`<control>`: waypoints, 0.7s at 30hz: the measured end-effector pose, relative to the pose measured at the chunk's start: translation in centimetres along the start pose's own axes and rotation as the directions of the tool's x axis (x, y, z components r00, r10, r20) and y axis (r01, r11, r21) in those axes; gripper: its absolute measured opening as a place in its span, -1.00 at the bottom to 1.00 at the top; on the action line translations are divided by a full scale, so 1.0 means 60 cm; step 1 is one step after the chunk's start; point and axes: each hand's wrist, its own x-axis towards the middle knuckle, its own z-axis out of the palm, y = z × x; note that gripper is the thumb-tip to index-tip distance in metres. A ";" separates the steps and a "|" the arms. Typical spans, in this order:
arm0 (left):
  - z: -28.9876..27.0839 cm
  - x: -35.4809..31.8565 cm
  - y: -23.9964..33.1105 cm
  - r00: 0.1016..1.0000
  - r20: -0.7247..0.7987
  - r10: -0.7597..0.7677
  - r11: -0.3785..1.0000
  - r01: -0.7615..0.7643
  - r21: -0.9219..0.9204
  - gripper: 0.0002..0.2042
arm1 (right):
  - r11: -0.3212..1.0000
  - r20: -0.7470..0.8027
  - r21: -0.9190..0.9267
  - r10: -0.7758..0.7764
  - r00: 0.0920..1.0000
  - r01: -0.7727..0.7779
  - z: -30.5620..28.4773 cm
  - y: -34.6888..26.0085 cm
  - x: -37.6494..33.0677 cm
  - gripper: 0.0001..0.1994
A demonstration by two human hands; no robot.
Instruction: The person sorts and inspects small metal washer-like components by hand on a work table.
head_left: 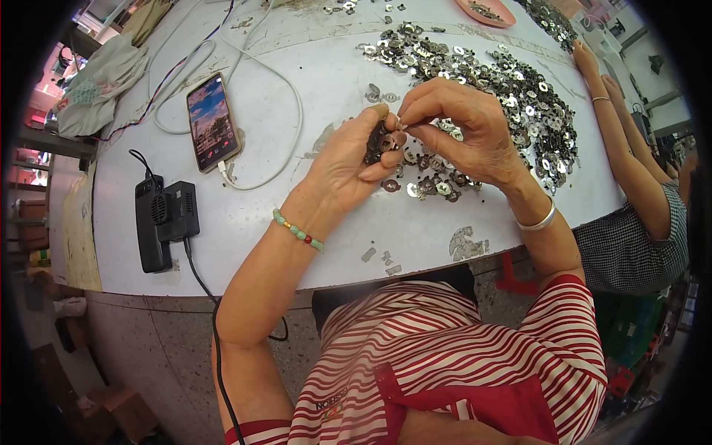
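Observation:
My left hand (350,154) is curled, palm up, around several small metal parts (377,145), dark and silvery with round washer-like shapes. Thumb and forefinger of my right hand (466,130) are pinched together at the left fingertips, on a small metal part whose outline is mostly hidden by the fingers. Beyond and to the right of both hands spreads a wide heap of small shiny metal pieces (534,111), many of them ring-shaped. A few loose pieces (391,185) lie beneath my hands on the white table (348,252).
A phone (213,122) with a lit screen and white cable lies left. Nearer stands a black device (167,215) with a black cord. A pink tray (487,11) of parts sits at the far edge. Another person's arms (619,141) reach in from the right.

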 end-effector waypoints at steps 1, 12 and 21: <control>-0.001 0.001 0.000 1.000 -0.001 -0.001 1.000 0.001 0.002 -0.80 | 0.999 -0.047 -0.040 -0.030 0.998 0.028 0.003 -0.001 -0.001 -0.85; 0.011 -0.004 -0.005 0.999 -0.018 -0.052 0.998 0.051 -0.020 -0.77 | 0.988 -0.038 -0.122 -0.096 0.995 0.091 0.020 0.004 -0.010 -0.83; 0.001 -0.003 0.014 0.999 -0.034 0.012 0.996 -0.014 -0.084 -0.78 | 0.967 0.028 -0.154 0.209 0.977 -0.203 -0.017 0.024 -0.008 -0.87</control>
